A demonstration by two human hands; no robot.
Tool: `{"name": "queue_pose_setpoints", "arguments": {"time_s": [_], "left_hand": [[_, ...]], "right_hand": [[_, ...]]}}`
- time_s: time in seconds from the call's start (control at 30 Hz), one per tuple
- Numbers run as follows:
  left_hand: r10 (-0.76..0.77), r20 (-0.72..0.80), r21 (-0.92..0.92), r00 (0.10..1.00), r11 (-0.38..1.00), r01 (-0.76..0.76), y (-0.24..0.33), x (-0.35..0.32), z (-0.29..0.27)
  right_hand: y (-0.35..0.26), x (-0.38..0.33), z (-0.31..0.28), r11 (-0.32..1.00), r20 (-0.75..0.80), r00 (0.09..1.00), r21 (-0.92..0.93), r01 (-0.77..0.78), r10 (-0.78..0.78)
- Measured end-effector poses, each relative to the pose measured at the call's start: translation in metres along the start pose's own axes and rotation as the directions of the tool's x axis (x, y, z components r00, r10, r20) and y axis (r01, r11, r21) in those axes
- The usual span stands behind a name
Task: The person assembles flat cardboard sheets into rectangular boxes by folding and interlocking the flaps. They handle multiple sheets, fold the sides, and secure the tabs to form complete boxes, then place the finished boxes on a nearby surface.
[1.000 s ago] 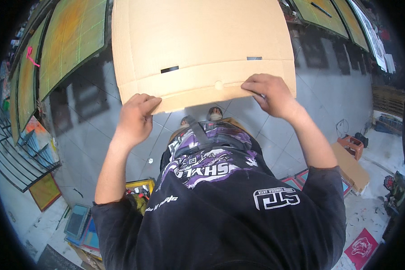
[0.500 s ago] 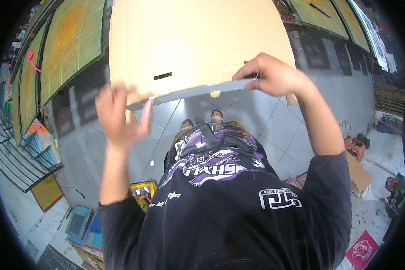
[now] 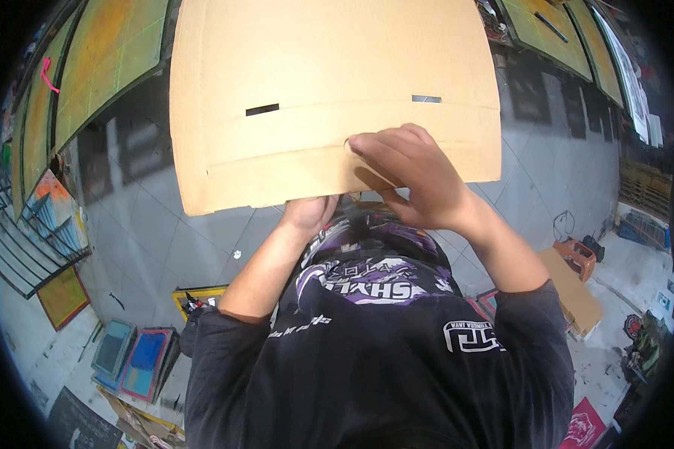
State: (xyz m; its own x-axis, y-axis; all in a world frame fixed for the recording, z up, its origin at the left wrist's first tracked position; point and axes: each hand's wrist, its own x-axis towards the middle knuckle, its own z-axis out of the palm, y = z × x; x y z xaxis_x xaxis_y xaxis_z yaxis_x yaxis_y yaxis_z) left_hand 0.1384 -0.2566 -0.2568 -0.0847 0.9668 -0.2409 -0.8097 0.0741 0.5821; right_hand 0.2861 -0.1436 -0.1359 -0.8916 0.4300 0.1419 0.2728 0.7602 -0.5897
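On my feed, the large flat tan cardboard sheet fills the upper middle of the frame, its near edge just in front of the wearer's body. I can make out two narrow rectangular cut-outs in it: a dark left slot and a paler right slot. A crease runs across the sheet below them, parallel to the near edge.

I see the right hand right of centre, laid over that near edge. Its fingers are bent a little and lie close together, tips at the crease; the thumb stands apart, lower, by the edge. I can't tell whether they pinch the board. The left hand is at the centre of the frame, tucked under the same edge; the cardboard hides its fingers, so I can't tell how they are set.

Below the hands, I have the wearer's black short-sleeved shirt with white and purple print. In the upper left, a bright pink strip lies on a yellow-green panel, and in the upper right a dark pen lies on another. Toward the right rim I get an orange plastic stool, near a flat piece of brown cardboard on the floor.
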Motion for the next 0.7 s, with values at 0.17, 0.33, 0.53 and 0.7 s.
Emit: {"name": "queue_pose_setpoints", "arguments": {"time_s": [0.17, 0.33, 0.53, 0.7], "left_hand": [[0.073, 0.008, -0.067, 0.997, 0.995, -0.072, 0.001, -0.001, 0.019], [0.005, 0.019, 0.006, 1.000, 1.000, -0.005, -0.003, 0.005, 0.003], [-0.034, -0.231, 0.251, 0.972, 0.964, 0.093, 0.003, 0.004, -0.027], [0.475, -0.464, 0.680, 0.748, 0.732, -0.043, -0.017, -0.007, -0.046]], "right_hand": [[0.005, -0.006, 0.001, 0.999, -0.041, 0.999, -0.037, -0.017, 0.016], [0.007, -0.006, -0.001, 0.998, 0.118, 0.993, -0.055, -0.022, 0.029], [0.010, 0.001, 0.012, 0.998, 0.054, 0.997, -0.037, 0.060, -0.058], [-0.002, -0.009, 0.005, 0.953, -0.050, 0.999, -0.304, -0.001, -0.015]]}}
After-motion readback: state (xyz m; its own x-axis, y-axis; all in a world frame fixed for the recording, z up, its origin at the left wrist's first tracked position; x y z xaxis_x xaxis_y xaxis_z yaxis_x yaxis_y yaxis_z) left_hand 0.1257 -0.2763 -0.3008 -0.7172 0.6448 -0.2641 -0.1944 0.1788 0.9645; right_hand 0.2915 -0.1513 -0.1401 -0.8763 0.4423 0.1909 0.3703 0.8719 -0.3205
